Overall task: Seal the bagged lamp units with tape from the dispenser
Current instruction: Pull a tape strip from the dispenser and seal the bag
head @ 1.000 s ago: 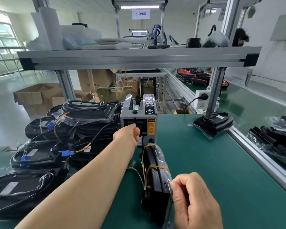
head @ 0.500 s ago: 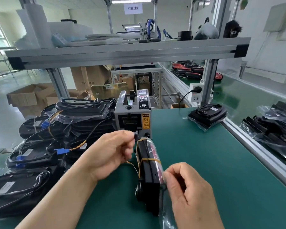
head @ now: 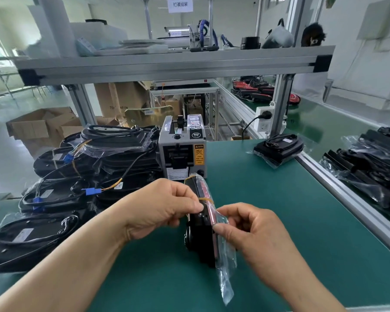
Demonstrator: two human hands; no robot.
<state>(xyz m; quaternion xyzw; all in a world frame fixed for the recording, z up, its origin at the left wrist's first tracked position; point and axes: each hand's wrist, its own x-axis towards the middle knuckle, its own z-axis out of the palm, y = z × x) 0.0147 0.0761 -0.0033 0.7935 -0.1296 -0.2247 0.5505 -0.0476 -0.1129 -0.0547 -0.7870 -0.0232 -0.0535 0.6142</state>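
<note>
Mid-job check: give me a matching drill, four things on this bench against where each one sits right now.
Things
1. tape dispenser
2. held lamp unit
3. lone bagged lamp unit
4. pile of bagged lamp units

Places
A. far right edge of the green table, near the wall socket
B. the table's left side
C. on edge, between the left hand and right hand
D. mid-table, just behind the unit being handled

Pairs: 1-D, 2-C, 3-A, 4-B
</note>
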